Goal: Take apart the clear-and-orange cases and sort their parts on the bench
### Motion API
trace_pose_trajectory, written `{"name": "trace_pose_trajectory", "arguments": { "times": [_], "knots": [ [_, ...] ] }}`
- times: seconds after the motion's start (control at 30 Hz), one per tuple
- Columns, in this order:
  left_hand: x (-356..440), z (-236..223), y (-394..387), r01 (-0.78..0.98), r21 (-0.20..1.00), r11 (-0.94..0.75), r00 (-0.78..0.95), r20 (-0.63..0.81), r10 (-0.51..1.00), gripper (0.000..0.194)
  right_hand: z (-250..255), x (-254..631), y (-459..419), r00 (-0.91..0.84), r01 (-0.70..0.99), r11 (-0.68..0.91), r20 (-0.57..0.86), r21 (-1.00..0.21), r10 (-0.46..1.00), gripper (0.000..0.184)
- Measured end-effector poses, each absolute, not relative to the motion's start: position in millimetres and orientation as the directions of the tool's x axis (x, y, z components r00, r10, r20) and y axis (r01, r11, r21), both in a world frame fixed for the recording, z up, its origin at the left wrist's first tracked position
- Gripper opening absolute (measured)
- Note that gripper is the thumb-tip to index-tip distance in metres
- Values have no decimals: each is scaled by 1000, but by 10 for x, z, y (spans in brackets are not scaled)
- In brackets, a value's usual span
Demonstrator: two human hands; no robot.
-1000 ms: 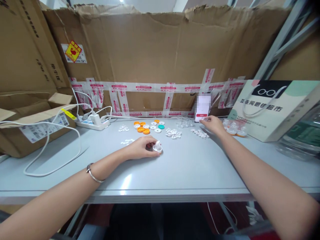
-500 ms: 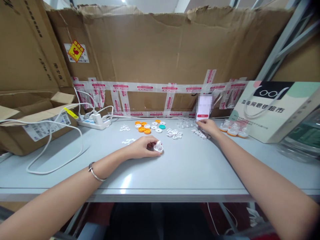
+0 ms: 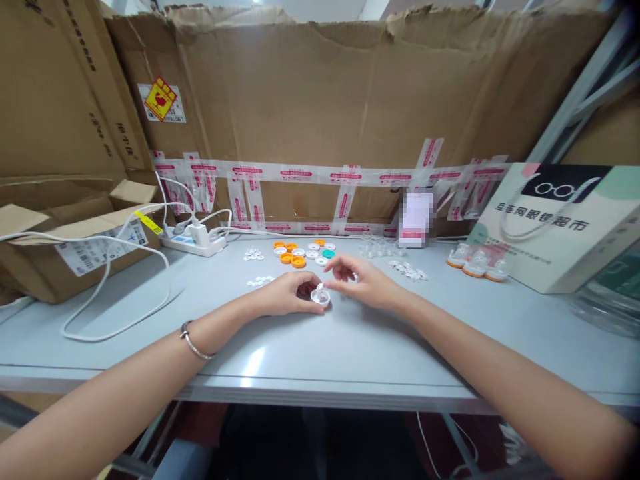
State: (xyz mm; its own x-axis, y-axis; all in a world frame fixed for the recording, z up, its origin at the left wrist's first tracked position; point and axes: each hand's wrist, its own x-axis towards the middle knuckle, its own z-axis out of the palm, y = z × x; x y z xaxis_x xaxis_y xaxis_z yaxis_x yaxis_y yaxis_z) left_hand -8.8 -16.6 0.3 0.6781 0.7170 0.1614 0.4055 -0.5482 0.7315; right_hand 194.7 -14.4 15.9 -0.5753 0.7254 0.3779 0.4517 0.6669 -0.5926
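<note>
My left hand (image 3: 295, 293) is closed around a small round white base (image 3: 320, 297) with an orange underside, low over the grey table. A small white part stands up in the middle of the base. My right hand (image 3: 357, 283) has come in from the other side, its thumb and index finger pinched at the top of that part. What lies between those fingertips is too small to make out. Behind the hands is a group of orange, white and green round discs (image 3: 299, 253). A pile of small white parts (image 3: 407, 271) lies to the right.
Clear plastic domes (image 3: 377, 247) and a phone (image 3: 416, 220) stand at the back. Several finished-looking orange-based pieces (image 3: 475, 262) sit by a paper bag (image 3: 537, 227). Small white pieces (image 3: 253, 254), a power strip (image 3: 195, 245) with cables and an open carton (image 3: 85, 247) are on the left.
My right hand has moved left from the white parts near the phone to the round base. My left hand keeps hold of the base in about the same place. The view has shifted slightly.
</note>
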Motion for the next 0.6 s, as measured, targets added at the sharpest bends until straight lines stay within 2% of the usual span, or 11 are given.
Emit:
{"name": "trace_pose_trajectory", "arguments": {
  "times": [0.1, 0.2, 0.4, 0.6],
  "knots": [
    [-85, -1, -146, 382, 754, -535, 697, 145, 702, 34, 57, 1855, -180, -702, 368, 680, 290, -635, 650, 25],
    [-74, -7, -141, 367, 784, -501, 701, 121, 703, 31, -16, 1856, -164, -696, 374, 661, 274, -650, 663, 15],
    [-54, -39, -146, 375, 801, -466, 667, 116, 736, 31, -108, 1772, -234, -573, 460, 713, 437, -529, 693, 7],
    [-48, -16, -179, 449, 725, -522, 624, 164, 764, 35, -45, 1682, -321, -376, 465, 660, 544, -590, 750, 12]
  ]
}}
